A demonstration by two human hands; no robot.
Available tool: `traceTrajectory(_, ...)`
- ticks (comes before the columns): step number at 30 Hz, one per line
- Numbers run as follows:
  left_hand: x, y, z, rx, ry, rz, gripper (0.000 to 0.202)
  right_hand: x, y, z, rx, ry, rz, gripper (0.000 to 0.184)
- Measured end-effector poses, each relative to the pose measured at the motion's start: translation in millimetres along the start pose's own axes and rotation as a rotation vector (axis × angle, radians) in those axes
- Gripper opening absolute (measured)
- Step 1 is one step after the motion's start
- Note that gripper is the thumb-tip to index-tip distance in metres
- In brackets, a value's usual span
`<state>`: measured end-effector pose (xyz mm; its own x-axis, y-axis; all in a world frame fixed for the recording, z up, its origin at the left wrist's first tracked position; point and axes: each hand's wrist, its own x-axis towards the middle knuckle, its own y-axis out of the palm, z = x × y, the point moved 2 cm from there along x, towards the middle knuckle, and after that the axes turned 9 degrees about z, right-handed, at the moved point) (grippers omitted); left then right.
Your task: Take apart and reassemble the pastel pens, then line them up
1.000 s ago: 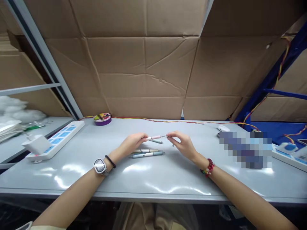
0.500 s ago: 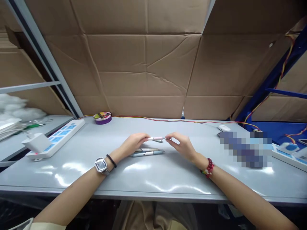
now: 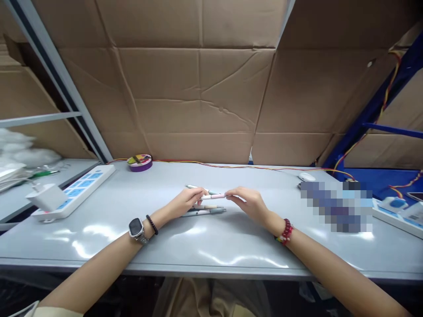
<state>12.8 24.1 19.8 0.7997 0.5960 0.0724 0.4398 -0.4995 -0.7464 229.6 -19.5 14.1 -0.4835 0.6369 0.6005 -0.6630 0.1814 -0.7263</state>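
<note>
A white and pink pen [image 3: 214, 197] lies level between my two hands. My left hand [image 3: 188, 200] is closed on its left end, and the fingertips of my right hand [image 3: 249, 201] pinch its right end. Behind it on the table, a pen with pale green parts [image 3: 192, 187] is partly covered by my left fingers. Nearer to me lie a cream and white pen [image 3: 208, 207] and a blue-grey pen [image 3: 209, 211], roughly side by side, their left ends close to my left hand.
On the left of the grey table [image 3: 165, 251] lies a white power strip [image 3: 79, 189] with a white charger [image 3: 48, 197] plugged in. A purple round tin or roll [image 3: 140, 163] sits at the back. At right are a white mouse [image 3: 306, 177] and a blurred-out object [image 3: 333, 207].
The pink and white pen has come down slightly toward me, still held at both ends. My left hand has shifted, and more of the green pen behind it now shows.
</note>
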Motion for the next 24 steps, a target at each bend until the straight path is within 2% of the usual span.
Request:
traceTrajectory(3, 0, -0.7, 1, 0.009, 0.0, -0.049, 0.036, -1, 0, 1, -0.001, 0.011, -0.027, 0.018)
traceTrajectory(9, -3, -0.1, -2, 0.053, 0.068, -0.177, 0.027, -2, 3, 0, 0.026, 0.165, -0.023, 0.032)
traceTrajectory(13, -4, 2.9, -11, 0.313, 0.187, -0.23, 0.028, -2, 11, -1, 0.073, 0.282, 0.001, 0.046)
traceTrajectory(16, -4, 5.9, -15, 0.455, 0.191, -0.201, 0.03, -2, 18, -2, 0.145, 0.363, 0.072, 0.054)
traceTrajectory(20, -2, 4.9, -14, 0.368, 0.119, -0.18, 0.031, -2, 17, -3, 0.166, 0.4, 0.134, 0.055)
traceTrajectory(22, -1, 2.0, -10, 0.224, 0.047, -0.193, 0.033, -1, 12, -4, 0.062, 0.367, 0.117, 0.042)
traceTrajectory(24, 0, -0.6, -6, 0.008, -0.043, -0.18, 0.035, -1, 5, -5, -0.094, 0.268, 0.082, 0.034)
